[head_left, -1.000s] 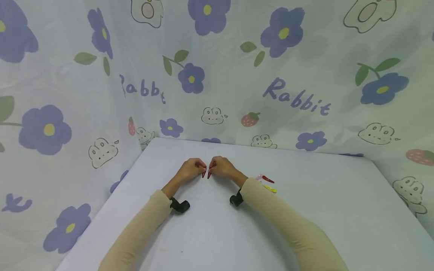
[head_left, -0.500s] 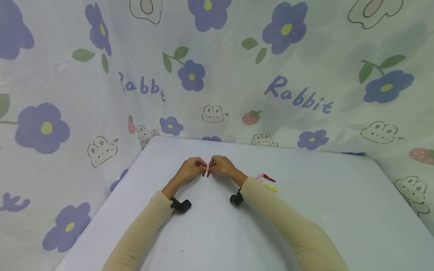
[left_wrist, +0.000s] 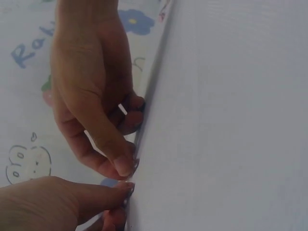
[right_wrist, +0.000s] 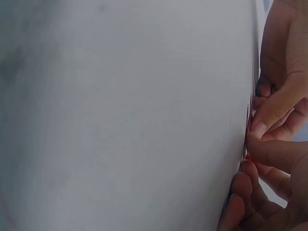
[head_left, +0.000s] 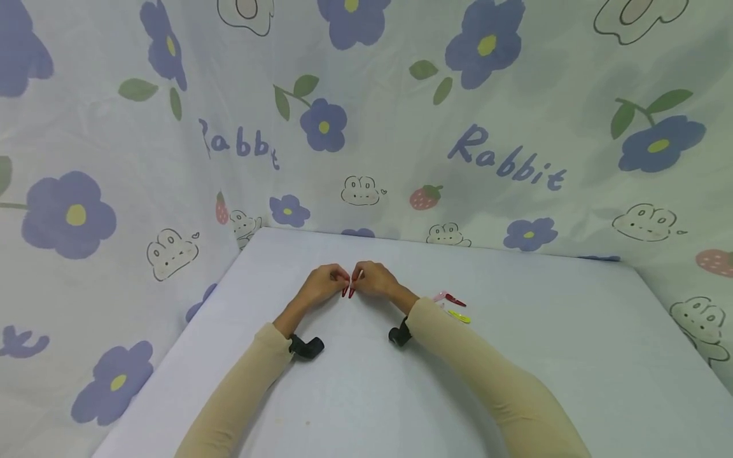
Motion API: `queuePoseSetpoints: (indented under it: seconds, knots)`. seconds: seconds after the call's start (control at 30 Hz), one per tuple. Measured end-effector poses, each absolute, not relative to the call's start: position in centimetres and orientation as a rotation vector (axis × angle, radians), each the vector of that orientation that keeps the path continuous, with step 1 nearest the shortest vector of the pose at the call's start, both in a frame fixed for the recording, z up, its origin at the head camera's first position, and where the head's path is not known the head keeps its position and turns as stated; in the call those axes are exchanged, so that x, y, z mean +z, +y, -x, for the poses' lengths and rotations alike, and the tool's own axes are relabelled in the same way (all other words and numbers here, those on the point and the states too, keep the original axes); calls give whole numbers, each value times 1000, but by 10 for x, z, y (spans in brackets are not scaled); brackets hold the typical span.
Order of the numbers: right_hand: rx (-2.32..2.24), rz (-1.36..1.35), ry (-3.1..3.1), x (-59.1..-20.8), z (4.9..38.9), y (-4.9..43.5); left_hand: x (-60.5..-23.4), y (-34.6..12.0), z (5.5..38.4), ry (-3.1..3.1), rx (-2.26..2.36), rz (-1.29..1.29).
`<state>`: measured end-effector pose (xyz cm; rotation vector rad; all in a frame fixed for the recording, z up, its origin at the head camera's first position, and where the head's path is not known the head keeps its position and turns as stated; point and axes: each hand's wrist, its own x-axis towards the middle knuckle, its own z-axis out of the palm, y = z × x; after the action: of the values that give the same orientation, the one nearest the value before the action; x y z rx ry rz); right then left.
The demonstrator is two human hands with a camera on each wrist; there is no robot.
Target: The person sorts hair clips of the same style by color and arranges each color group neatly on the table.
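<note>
Near the middle of the white table [head_left: 366, 369], both hands are close together with their fingertips almost meeting. The left hand [head_left: 322, 284] pinches a red hair clip [head_left: 345, 292] between thumb and fingers. In the right hand [head_left: 375, 280] is a second red hair clip [head_left: 352, 293], pinched the same way, its narrow tip pointing down toward the person. Only a small gap separates the two clips. In the right wrist view, a red edge [right_wrist: 249, 118] shows at the fingertips, while fingers hide most of both clips.
Right of the right forearm lie a pink hair clip [head_left: 439, 296], a red hair clip [head_left: 456, 300] and a yellow hair clip [head_left: 460, 316]. A black wrist camera [head_left: 307, 348] hangs at the left wrist, another black camera [head_left: 399, 336] at the right. Printed cloth walls [head_left: 389, 152] border the table.
Both hands keep their pinch on the red clips, which have come very slightly closer together. The head view has shifted a little; the loose clips lie as before.
</note>
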<state>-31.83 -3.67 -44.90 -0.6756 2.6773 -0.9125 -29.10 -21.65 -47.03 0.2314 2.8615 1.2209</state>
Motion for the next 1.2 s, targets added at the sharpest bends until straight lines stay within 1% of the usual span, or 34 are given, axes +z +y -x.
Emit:
queuePoseSetpoints:
  seconds: [0.47,1.2]
  knots:
    - [-892,654,2679,-449,316,-37,-471,-215,288,2856,1229,-202]
    - [-910,660,2687,-449,318,-36,-475,-214,289,2906,1246,-236]
